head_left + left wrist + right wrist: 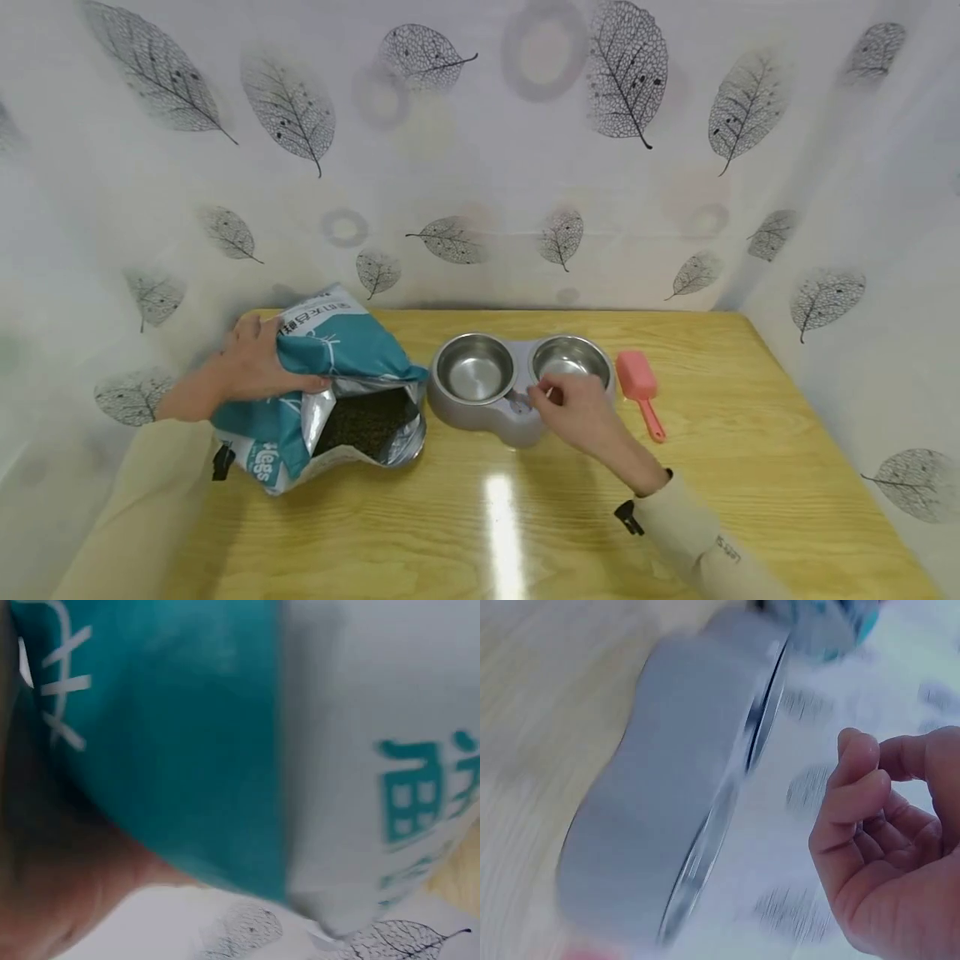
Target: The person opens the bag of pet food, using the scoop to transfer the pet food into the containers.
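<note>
A teal and white pet food bag leans over at the left in the head view, its silver-lined mouth facing the near side. Dark kibble shows inside. My left hand grips the bag near its mouth, the thumb stretched along the edge; the bag fills most of the left wrist view. My right hand hovers over the front of the grey double bowl, fingers loosely curled. Nothing shows between those fingers in the right wrist view. Two steel bowls sit in the holder.
Just right of the double bowl lies a pink scoop, its handle pointing toward the near side. All of this is on a wood-grain table. A pale cloth with leaf prints hangs behind and at both sides.
</note>
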The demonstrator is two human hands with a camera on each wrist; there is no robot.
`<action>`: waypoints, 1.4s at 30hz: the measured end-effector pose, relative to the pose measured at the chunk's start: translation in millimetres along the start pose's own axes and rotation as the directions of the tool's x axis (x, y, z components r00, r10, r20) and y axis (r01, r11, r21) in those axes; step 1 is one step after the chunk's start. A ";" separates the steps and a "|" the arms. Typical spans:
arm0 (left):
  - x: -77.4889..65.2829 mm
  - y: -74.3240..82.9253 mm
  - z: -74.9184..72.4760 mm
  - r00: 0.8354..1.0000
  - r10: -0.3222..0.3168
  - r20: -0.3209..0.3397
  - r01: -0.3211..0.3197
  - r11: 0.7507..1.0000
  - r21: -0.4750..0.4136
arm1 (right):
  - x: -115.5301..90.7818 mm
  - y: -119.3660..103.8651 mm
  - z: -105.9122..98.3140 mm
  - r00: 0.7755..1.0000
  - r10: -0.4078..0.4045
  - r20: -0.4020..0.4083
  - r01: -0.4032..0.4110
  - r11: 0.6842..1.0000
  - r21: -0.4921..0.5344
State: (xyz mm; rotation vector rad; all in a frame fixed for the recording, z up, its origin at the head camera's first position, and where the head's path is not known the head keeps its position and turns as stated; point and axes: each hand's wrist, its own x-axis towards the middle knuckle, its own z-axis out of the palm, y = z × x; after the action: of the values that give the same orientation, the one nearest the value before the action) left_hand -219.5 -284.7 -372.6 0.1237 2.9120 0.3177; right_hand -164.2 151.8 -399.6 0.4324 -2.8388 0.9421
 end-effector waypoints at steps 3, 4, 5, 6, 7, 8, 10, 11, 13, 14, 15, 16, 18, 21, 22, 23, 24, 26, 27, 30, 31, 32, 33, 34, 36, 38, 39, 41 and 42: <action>1.6 -4.1 0.2 0.999 -0.007 0.032 0.007 1.000 -0.013 | -3.4 25.5 -19.8 0.997 0.063 -0.048 -0.066 0.997 -0.051; 1.9 -5.2 0.7 0.999 -0.008 0.040 0.009 1.000 -0.024 | -4.7 35.0 -25.7 0.995 0.082 -0.058 -0.086 0.994 -0.061; 2.2 -6.3 1.0 0.999 -0.004 0.045 0.006 0.999 -0.033 | -6.4 44.6 -31.6 0.993 0.107 -0.057 -0.111 0.991 -0.078; 2.5 -6.8 1.4 0.999 0.002 0.045 0.000 0.999 -0.039 | -8.1 54.3 -37.1 0.990 0.134 -0.051 -0.138 0.986 -0.091; 2.9 -6.8 2.1 0.999 0.006 0.042 -0.004 0.999 -0.045 | -9.8 63.8 -42.4 0.986 0.162 -0.042 -0.166 0.981 -0.105; 3.2 -6.6 2.8 0.999 0.010 0.037 -0.008 0.999 -0.051 | -11.8 73.2 -47.2 0.982 0.188 -0.031 -0.191 0.974 -0.122; 4.2 -5.8 4.0 1.000 0.015 0.023 -0.014 0.998 -0.059 | -16.0 90.5 -55.0 0.974 0.228 0.003 -0.224 0.960 -0.168; 4.7 -5.4 4.8 1.000 0.025 0.013 -0.024 0.998 -0.066 | -18.2 97.9 -58.0 0.968 0.250 0.027 -0.240 0.952 -0.190; 5.0 -4.6 6.8 0.999 0.038 -0.004 -0.039 0.996 -0.080 | -22.8 110.6 -61.3 0.955 0.286 0.079 -0.262 0.938 -0.228; 4.9 -4.4 7.8 0.999 0.045 -0.012 -0.046 0.995 -0.085 | -24.9 116.1 -61.6 0.949 0.299 0.103 -0.266 0.931 -0.250; 4.7 -4.1 8.5 0.998 0.052 -0.023 -0.054 0.995 -0.086 | -26.8 120.7 -61.1 0.943 0.308 0.124 -0.267 0.925 -0.269; 4.5 -3.8 9.2 0.998 0.056 -0.031 -0.059 0.994 -0.088 | -28.2 125.0 -59.9 0.937 0.320 0.141 -0.271 0.919 -0.285; 3.5 -2.6 9.8 0.998 0.049 -0.043 -0.053 0.995 -0.087 | -30.0 132.4 -56.1 0.933 0.323 0.156 -0.263 0.913 -0.313; 1.9 0.8 10.0 0.998 0.025 -0.050 -0.030 0.996 -0.089 | -30.7 141.2 -51.2 0.935 0.323 0.148 -0.264 0.910 -0.319; 1.5 2.1 10.2 0.999 0.016 -0.050 -0.021 0.996 -0.091 | -30.8 143.8 -50.2 0.935 0.323 0.145 -0.265 0.911 -0.315; 1.0 3.3 10.2 0.999 0.009 -0.050 -0.014 0.995 -0.094 | -30.6 145.8 -49.8 0.938 0.318 0.139 -0.263 0.913 -0.311; 0.6 4.3 10.2 0.999 0.003 -0.050 -0.008 0.995 -0.096 | -30.4 147.7 -49.8 0.938 0.317 0.137 -0.265 0.916 -0.302; 0.0 5.4 10.1 0.999 -0.006 -0.046 0.002 0.996 -0.090 | -30.0 150.4 -50.7 0.938 0.315 0.143 -0.265 0.921 -0.286; -0.2 5.5 10.0 0.999 -0.008 -0.045 0.004 0.996 -0.086 | -29.9 151.3 -51.4 0.935 0.320 0.154 -0.271 0.923 -0.273; 0.2 5.7 10.4 0.999 -0.005 -0.043 0.002 0.997 -0.076 | -31.1 151.9 -55.9 0.915 0.352 0.195 -0.303 0.922 -0.239; 0.4 5.5 10.5 0.999 -0.002 -0.042 -0.001 0.997 -0.074 | -31.7 151.4 -57.5 0.909 0.363 0.202 -0.319 0.921 -0.222; 0.5 5.4 10.5 0.999 0.000 -0.041 -0.003 0.997 -0.072 | -32.2 151.1 -59.1 0.906 0.370 0.207 -0.330 0.922 -0.203; 0.5 5.2 10.6 0.999 0.001 -0.039 -0.004 0.997 -0.071 | -32.6 150.5 -60.6 0.903 0.376 0.208 -0.340 0.921 -0.188; 0.4 5.0 10.5 0.999 0.001 -0.038 -0.003 0.998 -0.070 | -32.8 150.0 -61.9 0.903 0.379 0.204 -0.347 0.921 -0.176; 0.2 5.0 10.4 0.999 0.000 -0.035 -0.002 0.998 -0.066 | -33.2 148.6 -63.8 0.899 0.393 0.196 -0.370 0.918 -0.142; -0.7 4.7 9.6 0.999 -0.003 -0.036 0.000 0.998 -0.065 | -32.6 146.9 -64.5 0.897 0.403 0.180 -0.390 0.915 -0.103; -0.9 4.6 9.4 0.999 -0.003 -0.036 0.001 0.998 -0.066 | -32.4 145.2 -64.8 0.894 0.415 0.169 -0.405 0.910 -0.088; -1.7 5.1 9.0 0.999 -0.004 -0.035 0.001 0.998 -0.068 | -32.9 140.2 -65.3 0.894 0.428 0.131 -0.423 0.904 -0.064; -2.3 5.6 8.9 0.999 -0.006 -0.034 0.004 0.998 -0.069 | -33.4 136.2 -65.6 0.901 0.420 0.106 -0.417 0.907 -0.052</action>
State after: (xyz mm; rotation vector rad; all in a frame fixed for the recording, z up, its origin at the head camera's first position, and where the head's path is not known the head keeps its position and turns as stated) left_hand -214.9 -277.8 -379.4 0.1012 2.9308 0.4226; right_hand -172.4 303.2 -431.1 -0.1471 -3.1141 0.9632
